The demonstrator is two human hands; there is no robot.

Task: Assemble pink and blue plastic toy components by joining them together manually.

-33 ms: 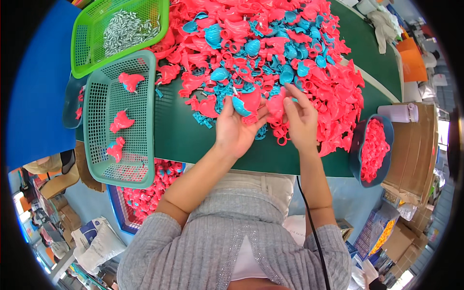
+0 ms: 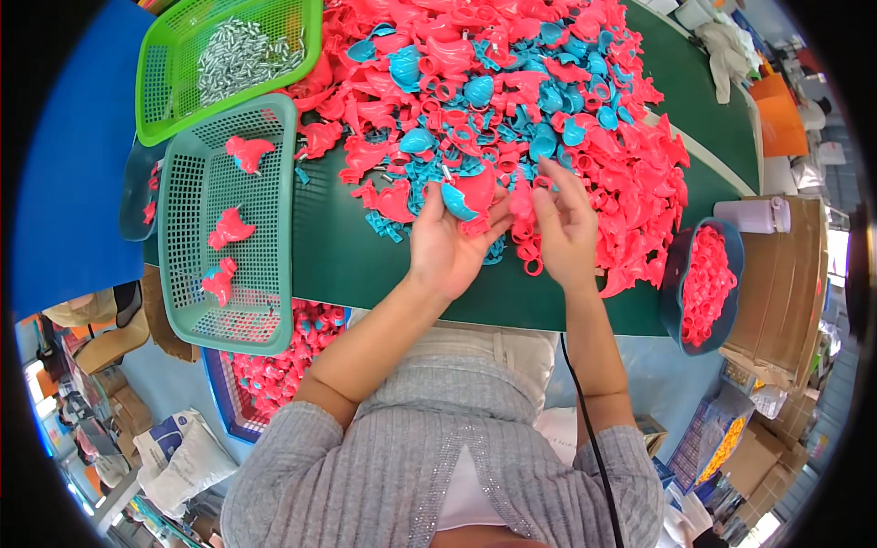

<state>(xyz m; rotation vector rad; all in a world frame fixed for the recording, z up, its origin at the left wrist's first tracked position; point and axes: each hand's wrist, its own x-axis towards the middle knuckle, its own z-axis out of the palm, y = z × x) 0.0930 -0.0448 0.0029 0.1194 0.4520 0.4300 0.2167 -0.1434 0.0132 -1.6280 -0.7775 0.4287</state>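
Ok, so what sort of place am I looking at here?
Probably a small factory or assembly workshop: there's a big heap of pink and blue plastic parts on a green table, beside a bright green basket of small metal pieces.

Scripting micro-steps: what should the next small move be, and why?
Probably bring the blurred pink part by the right hand toward the pink-and-blue piece: the left hand holds that piece close by.
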